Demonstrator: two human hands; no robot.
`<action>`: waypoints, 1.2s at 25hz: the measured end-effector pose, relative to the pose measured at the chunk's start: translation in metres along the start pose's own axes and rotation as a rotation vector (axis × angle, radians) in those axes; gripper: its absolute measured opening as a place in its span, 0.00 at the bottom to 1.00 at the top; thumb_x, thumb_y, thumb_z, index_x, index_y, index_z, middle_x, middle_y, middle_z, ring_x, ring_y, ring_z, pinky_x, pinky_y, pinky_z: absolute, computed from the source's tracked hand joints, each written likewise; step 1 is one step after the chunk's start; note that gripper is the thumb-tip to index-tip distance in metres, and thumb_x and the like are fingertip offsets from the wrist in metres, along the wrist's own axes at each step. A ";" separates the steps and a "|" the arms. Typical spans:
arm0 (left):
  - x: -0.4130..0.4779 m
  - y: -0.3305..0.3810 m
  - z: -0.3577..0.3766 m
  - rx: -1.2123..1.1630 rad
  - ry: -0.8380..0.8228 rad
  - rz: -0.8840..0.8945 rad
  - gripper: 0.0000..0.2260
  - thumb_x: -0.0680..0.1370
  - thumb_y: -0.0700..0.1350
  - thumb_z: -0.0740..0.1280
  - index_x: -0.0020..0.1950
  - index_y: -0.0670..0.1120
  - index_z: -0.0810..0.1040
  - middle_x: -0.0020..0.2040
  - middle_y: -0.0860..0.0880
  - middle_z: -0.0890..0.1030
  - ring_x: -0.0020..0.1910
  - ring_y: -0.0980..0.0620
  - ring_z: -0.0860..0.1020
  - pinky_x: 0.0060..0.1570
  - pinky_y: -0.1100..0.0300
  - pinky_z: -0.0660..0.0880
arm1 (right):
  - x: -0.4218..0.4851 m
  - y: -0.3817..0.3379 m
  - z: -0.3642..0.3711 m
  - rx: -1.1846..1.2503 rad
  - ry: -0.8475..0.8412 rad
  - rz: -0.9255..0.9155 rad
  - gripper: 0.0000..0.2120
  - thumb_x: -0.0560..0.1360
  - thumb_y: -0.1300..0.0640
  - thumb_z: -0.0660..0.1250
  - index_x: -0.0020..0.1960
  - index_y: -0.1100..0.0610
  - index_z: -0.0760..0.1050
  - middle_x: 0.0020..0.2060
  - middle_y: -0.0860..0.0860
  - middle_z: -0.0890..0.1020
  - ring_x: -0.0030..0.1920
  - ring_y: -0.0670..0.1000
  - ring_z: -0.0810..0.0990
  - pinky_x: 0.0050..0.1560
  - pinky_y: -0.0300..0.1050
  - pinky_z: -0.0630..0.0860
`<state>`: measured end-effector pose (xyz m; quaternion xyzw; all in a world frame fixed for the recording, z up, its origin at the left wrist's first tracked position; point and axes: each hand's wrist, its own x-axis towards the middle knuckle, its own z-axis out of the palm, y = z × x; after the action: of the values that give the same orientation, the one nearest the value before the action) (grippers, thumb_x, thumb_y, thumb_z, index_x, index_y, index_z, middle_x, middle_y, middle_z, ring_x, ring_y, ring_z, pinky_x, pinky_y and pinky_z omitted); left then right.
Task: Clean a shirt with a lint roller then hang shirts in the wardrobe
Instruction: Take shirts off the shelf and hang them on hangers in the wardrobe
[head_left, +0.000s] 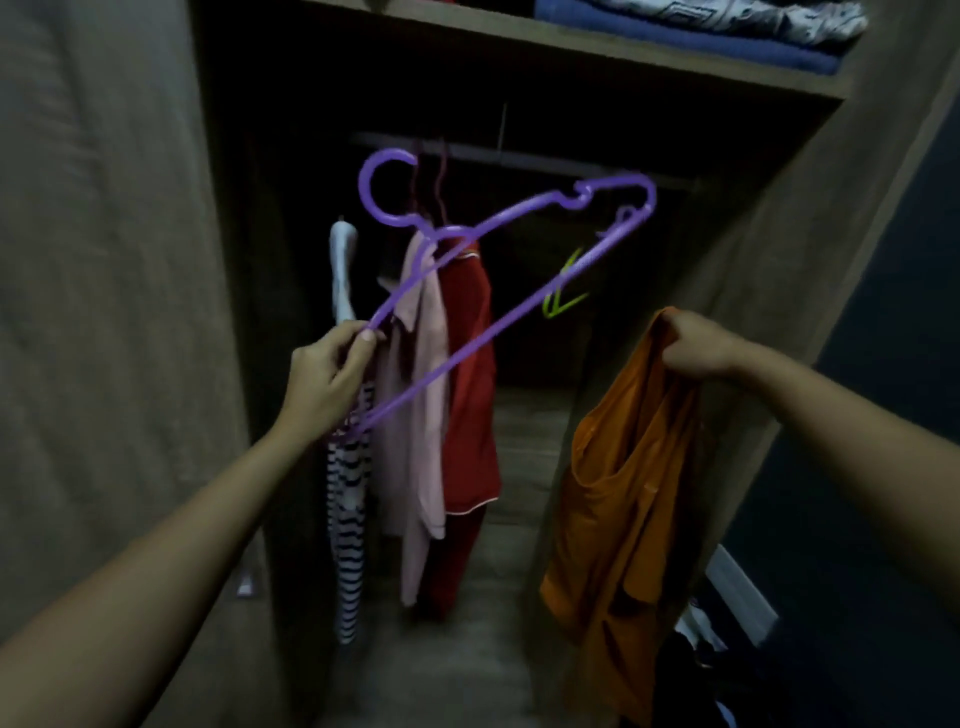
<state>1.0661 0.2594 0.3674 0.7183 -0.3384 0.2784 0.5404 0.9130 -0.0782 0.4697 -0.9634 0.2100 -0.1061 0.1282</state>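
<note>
**Inside the open wardrobe, hanger in one hand, orange shirt in the other**

Seen from a head-worn camera, a person stands before an open wooden wardrobe with both bare arms raised and the hands well apart. The left hand is closed around one corner of a purple plastic hanger, thumb and fingers pinched on the arm near its end; the hanger is tilted, its hook up and to the left, its far end reaching toward the wardrobe's right side, free of the rail. The right hand is clamped on a bunched fold at the top of an orange shirt, which hangs down limp in front of the wardrobe's right side panel, clear of the hanger.

Behind the hanger, a dim rail runs across the wardrobe. From it hang a red garment and, just beside it on the left, a pink shirt. Further left are a black-and-white striped garment and a white piece above it. A green hanger shows deeper in, to the right. Folded blue and patterned textiles lie on the shelf above the rail.
</note>
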 end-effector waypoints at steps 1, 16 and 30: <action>-0.004 -0.004 -0.012 0.006 -0.046 0.025 0.13 0.76 0.55 0.57 0.46 0.52 0.80 0.30 0.56 0.77 0.27 0.62 0.70 0.32 0.67 0.66 | -0.002 -0.006 -0.001 0.078 0.023 0.006 0.16 0.71 0.70 0.61 0.58 0.65 0.70 0.52 0.61 0.76 0.50 0.58 0.76 0.47 0.47 0.76; -0.034 0.046 -0.013 0.089 -0.173 0.354 0.14 0.78 0.48 0.59 0.52 0.42 0.80 0.35 0.44 0.82 0.33 0.53 0.77 0.31 0.58 0.72 | -0.100 -0.099 0.008 -0.488 0.467 -0.615 0.22 0.71 0.46 0.53 0.58 0.58 0.72 0.50 0.58 0.82 0.48 0.60 0.81 0.40 0.50 0.75; -0.122 -0.016 -0.009 0.086 -0.717 0.104 0.21 0.72 0.71 0.52 0.49 0.63 0.78 0.59 0.50 0.70 0.59 0.67 0.68 0.62 0.68 0.66 | -0.102 -0.083 -0.019 -0.440 0.559 -0.820 0.22 0.76 0.41 0.49 0.50 0.56 0.73 0.30 0.56 0.79 0.29 0.59 0.79 0.28 0.43 0.69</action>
<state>1.0028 0.2938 0.2668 0.7740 -0.5307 0.0499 0.3418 0.8489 0.0345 0.4960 -0.9055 -0.1400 -0.3531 -0.1892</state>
